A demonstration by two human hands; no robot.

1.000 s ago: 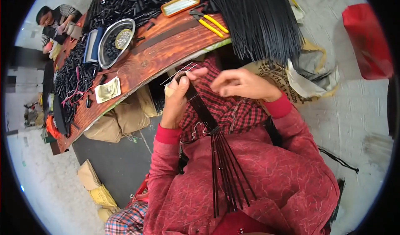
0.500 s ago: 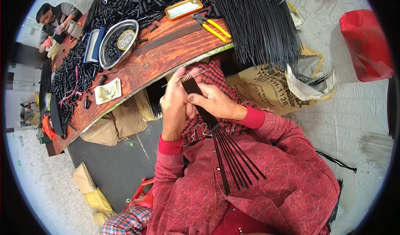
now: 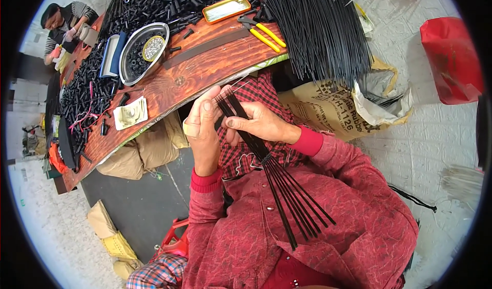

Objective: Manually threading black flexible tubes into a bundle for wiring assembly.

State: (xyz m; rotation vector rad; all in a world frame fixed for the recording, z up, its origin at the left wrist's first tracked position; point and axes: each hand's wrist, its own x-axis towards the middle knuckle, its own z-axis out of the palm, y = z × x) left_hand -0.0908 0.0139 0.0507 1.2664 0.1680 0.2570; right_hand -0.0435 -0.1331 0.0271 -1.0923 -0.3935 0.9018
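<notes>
A bundle of thin black rods lies slanted in front of my chest, bound near its middle and fanned out at the lower end. My right hand is closed around its upper half, thumb on top. At the upper tips, my left hand pinches with thumb and fingers; a tan bandage wraps one finger. A thin pale wire sticks out past these tips toward the table. Whether it runs through the rods is too small to tell.
The wooden table bears yellow-handled pliers, a shallow orange-rimmed tray, an oval metal bowl and piled black tubes. Long black rods overhang its right end. A paper sack stands below. Another person works far left.
My left hand has turned and shifted slightly left, its fingers now pinching at the rod tips. The lower fan has swung a little right and down. My right hand keeps its hold.
</notes>
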